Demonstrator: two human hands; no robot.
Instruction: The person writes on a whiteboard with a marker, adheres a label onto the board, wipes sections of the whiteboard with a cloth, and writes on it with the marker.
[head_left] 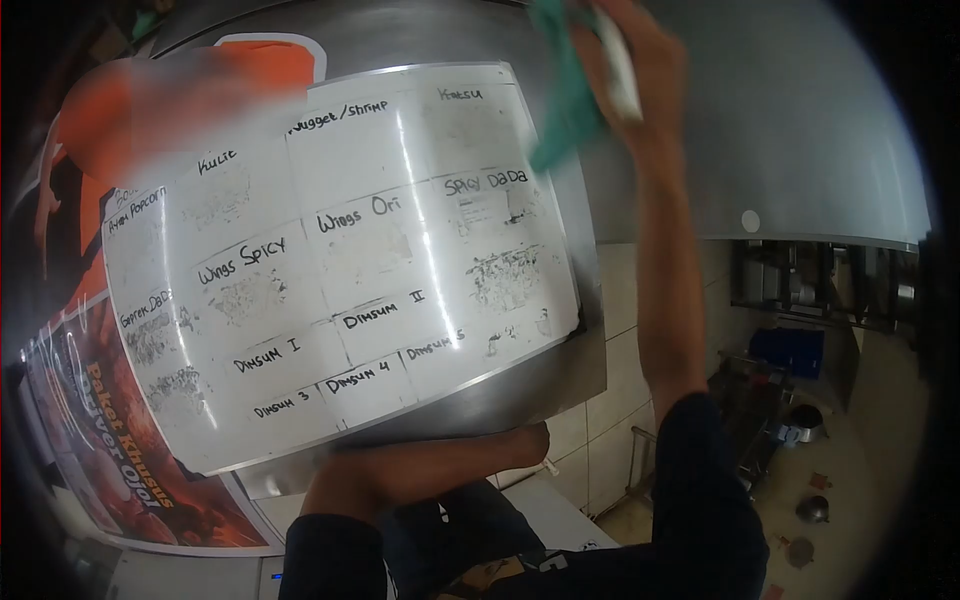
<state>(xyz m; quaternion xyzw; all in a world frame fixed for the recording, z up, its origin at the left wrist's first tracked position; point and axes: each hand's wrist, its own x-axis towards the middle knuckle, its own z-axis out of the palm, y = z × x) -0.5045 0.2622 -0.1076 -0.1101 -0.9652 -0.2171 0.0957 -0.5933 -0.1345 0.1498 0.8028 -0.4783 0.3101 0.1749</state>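
My right hand (650,60) is raised at the top, with fingers closed on a green cloth (570,110). The cloth hangs just beyond the upper right corner of the whiteboard (400,160), over bare metal. A pale strip (620,70) shows along the hand; I cannot make out what it is. My left hand (525,446) is curled below the board's lower edge, and a small whitish bit (550,467) sticks out by its fingers. The board carries a hand-drawn grid with handwritten labels such as Wings Spicy and Dimsum, plus dark smudges and residue.
The brushed metal panel (800,130) extends right of the board. Orange and red posters (110,430) are at left. Down right are a tiled wall (610,400), metal shelving (800,285), a blue object (787,350) and pots (803,422). A white surface (550,510) lies below.
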